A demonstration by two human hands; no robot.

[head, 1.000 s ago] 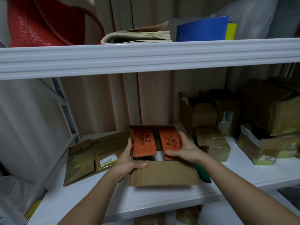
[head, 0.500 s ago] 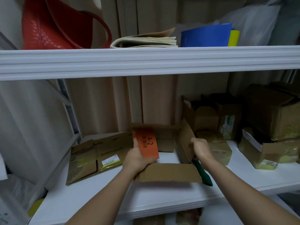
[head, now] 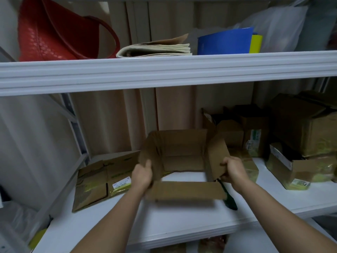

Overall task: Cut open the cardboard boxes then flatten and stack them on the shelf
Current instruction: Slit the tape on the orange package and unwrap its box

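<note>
Your left hand (head: 141, 175) and right hand (head: 232, 171) each grip a side flap of the open box (head: 182, 157), which stands near the front edge of the shelf (head: 182, 223). Keep spreading evenly, then press the walls flat and lay it on the flattened box (head: 104, 179) toward the shelf's left end. A moment ago the orange-labelled flaps covered the top; now they are folded outward.

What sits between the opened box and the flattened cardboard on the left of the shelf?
Nothing visible. Bare white shelf separates the opened box, gripped by left hand and right hand, from the flattened cardboard. The green-handled cutter lies on the right.
</note>
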